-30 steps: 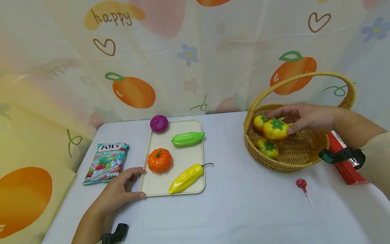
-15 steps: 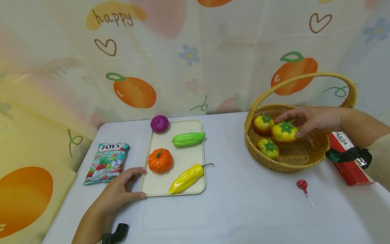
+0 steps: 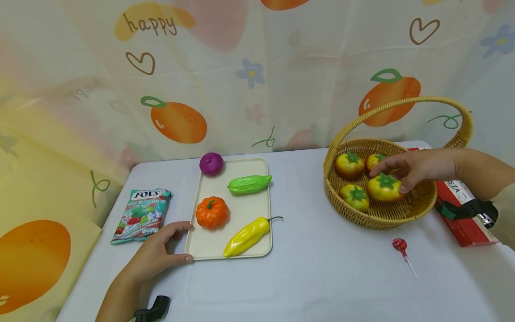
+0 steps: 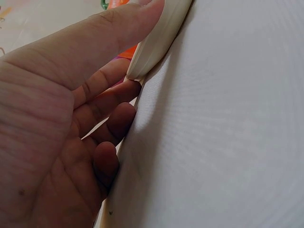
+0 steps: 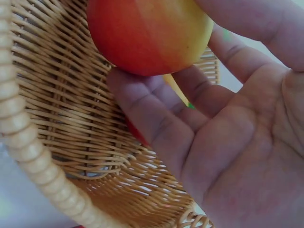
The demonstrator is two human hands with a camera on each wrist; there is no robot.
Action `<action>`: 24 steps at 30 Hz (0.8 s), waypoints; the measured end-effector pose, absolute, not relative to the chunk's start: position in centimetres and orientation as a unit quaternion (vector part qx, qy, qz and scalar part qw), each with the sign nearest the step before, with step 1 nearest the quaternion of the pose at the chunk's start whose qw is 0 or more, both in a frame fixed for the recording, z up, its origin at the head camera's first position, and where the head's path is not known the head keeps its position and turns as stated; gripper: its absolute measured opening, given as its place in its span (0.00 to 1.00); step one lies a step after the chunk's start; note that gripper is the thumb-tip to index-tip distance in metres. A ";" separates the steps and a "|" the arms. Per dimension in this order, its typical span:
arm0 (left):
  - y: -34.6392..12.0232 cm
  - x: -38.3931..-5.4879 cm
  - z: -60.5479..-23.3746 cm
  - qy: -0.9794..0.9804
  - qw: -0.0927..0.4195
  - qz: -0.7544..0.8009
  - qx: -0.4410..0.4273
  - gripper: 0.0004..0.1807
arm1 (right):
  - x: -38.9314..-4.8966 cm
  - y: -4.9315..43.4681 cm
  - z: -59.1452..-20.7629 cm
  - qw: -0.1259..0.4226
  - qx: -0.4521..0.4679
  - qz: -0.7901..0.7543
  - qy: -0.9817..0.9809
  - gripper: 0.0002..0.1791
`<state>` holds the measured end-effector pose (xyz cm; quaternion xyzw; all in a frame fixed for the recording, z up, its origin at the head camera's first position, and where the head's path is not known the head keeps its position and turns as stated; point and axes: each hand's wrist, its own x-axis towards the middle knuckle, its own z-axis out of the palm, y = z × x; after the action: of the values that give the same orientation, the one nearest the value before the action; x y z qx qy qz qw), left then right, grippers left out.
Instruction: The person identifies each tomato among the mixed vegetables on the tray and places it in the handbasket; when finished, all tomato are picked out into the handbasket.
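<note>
In the head view my right hand (image 3: 422,169) is inside the wicker basket (image 3: 342,213), gripping a yellow-red persimmon (image 3: 385,188) with a green leafy cap between thumb and fingers. Its smooth red and yellow side fills the top of the right wrist view. Three similar persimmons lie in the basket: one at the back left (image 3: 349,165), one at the front left (image 3: 354,198), and one partly hidden behind my fingers (image 3: 375,161). On the left, my left hand (image 3: 154,250) holds the near-left corner of the cream tray (image 3: 205,250), thumb and fingers against its rim.
The tray carries a purple onion (image 3: 211,164), a green bumpy vegetable (image 3: 249,184), an orange pumpkin (image 3: 212,213) and a yellow pepper (image 3: 247,237). A candy bag (image 3: 141,216) lies left. A lollipop (image 3: 400,245) and red pasta box (image 3: 466,230) are near the basket, whose handle (image 3: 398,105) arches above it.
My right hand has carried the persimmon rightward and nearer within the basket, away from the back-left one. The persimmon behind it shows more. My left hand stays at the tray.
</note>
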<state>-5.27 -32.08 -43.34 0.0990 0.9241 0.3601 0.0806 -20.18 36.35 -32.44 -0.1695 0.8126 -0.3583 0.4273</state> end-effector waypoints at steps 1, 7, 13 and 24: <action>-32.1 -5.3 -43.3 0.924 0.080 0.360 0.099 0.41 | -20.1 36.4 -32.5 0.426 -0.172 -0.357 0.813 0.45; -32.0 -5.2 -43.4 0.922 0.077 0.364 0.103 0.41 | -19.6 36.9 -33.1 0.421 -0.176 -0.370 0.809 0.42; -32.1 -5.2 -43.4 0.922 0.077 0.365 0.101 0.41 | -19.5 37.0 -33.8 0.440 -0.167 -0.374 0.799 0.42; -32.2 -5.2 -43.5 0.922 0.080 0.366 0.100 0.41 | -19.8 36.6 -34.0 0.461 -0.174 -0.347 0.798 0.41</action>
<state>-5.24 -32.22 -43.48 0.0998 0.9216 0.3665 0.0797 -19.77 36.56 -34.03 -0.1741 0.7981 -0.3468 0.4609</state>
